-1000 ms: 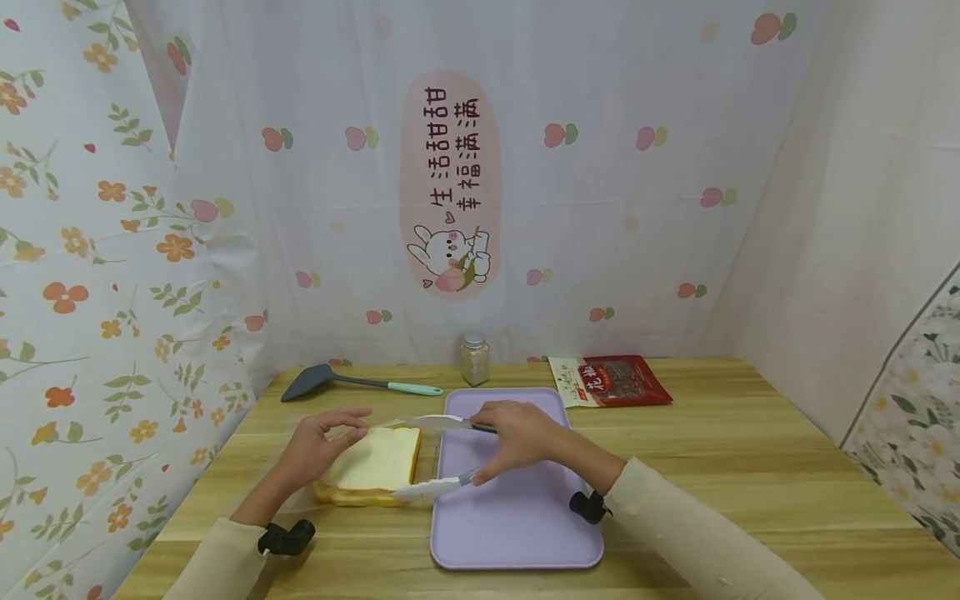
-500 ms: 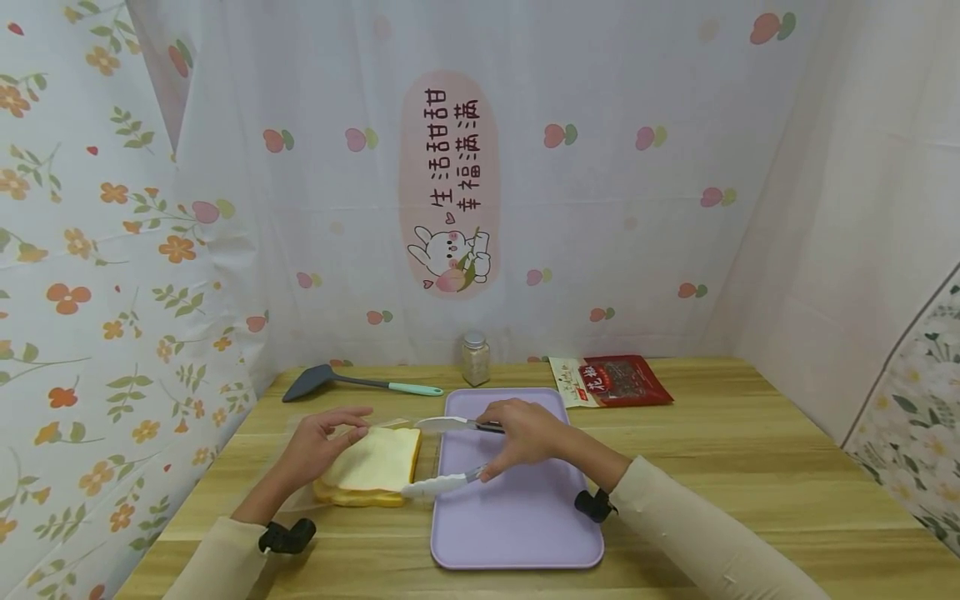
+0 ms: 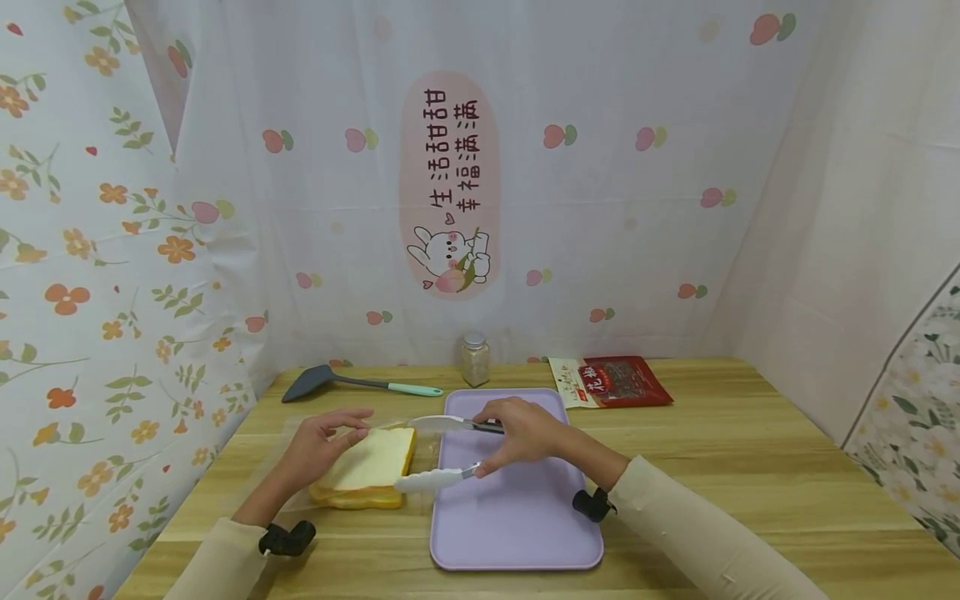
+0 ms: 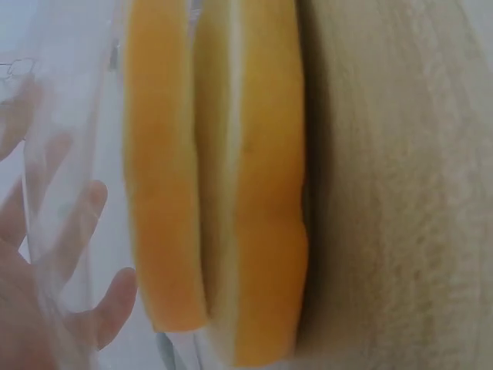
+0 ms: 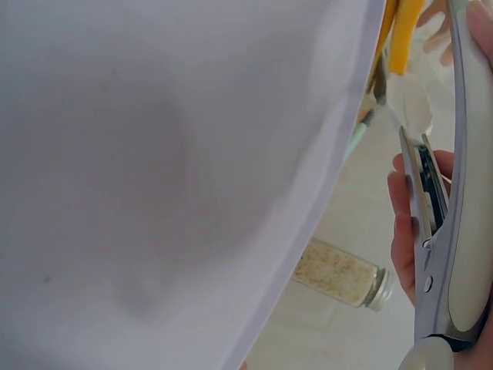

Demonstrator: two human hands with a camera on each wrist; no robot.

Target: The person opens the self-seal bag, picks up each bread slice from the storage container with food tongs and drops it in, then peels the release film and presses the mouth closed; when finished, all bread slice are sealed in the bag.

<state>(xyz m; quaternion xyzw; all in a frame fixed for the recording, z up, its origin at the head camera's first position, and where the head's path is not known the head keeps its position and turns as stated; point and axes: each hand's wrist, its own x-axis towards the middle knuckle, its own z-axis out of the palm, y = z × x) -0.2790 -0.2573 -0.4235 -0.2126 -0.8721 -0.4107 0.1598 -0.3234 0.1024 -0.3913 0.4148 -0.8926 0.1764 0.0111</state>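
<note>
My right hand [image 3: 525,432] grips a pair of tongs [image 3: 442,478] with white tips and metal arms. Their two arms stand spread apart, reaching from over the tray to the right side of the bread slices [image 3: 367,461]. Two thick slices with yellow crusts lie stacked inside a clear plastic bag [image 3: 426,446]; in the left wrist view, a gap shows between the slices [image 4: 166,169]. My left hand [image 3: 318,446] is over the left part of the bread. In the left wrist view, its fingers [image 4: 81,223] are spread behind the clear film.
A lilac tray [image 3: 517,529] lies right of the bread on the wooden table [image 3: 720,483]. Behind are a dark spatula [image 3: 352,381] with a mint handle, a glass jar [image 3: 475,360] and a red and cream spice packet [image 3: 611,382]. A patterned curtain [image 3: 600,208] hangs behind.
The tongs shift slightly right, then back left toward the bread. The top slice now sits a little further left. My left hand stays almost in place.
</note>
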